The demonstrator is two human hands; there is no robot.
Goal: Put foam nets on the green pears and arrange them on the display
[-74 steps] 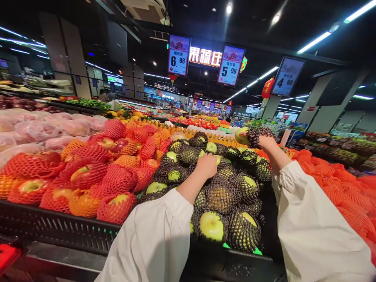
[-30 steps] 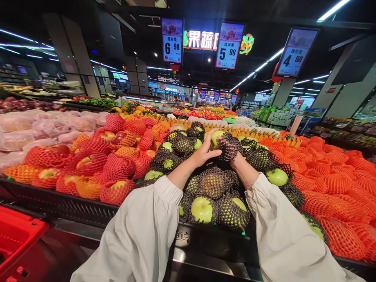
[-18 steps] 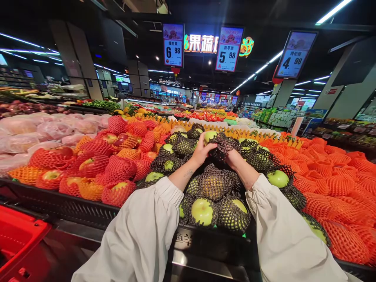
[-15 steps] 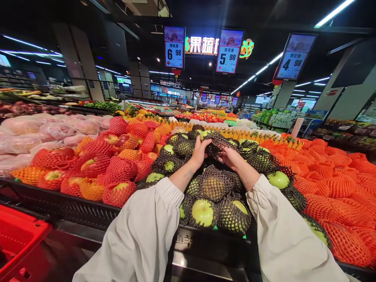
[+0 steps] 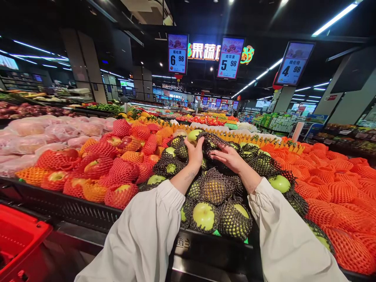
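My left hand (image 5: pixel 195 153) grips a green apple (image 5: pixel 194 135) held above a pile of green apples (image 5: pixel 203 214) wrapped in black foam nets. The held apple's black net (image 5: pixel 212 142) is half pulled off and stretches to the right. My right hand (image 5: pixel 228 157) has its fingers pinched on that net's edge. Both arms wear white sleeves and reach over the black crate edge (image 5: pixel 205 246).
Red apples in red and orange nets (image 5: pixel 96 168) lie to the left. Orange nets (image 5: pixel 337 180) fill the bin on the right. A red basket (image 5: pixel 17 243) sits at the lower left. Price signs (image 5: pixel 229 58) hang overhead, and pink bagged fruit (image 5: pixel 38 133) lies far left.
My right hand brought the netted apple from the right to the centre, my left hand took hold of it, and the net has been drawn off toward the right.
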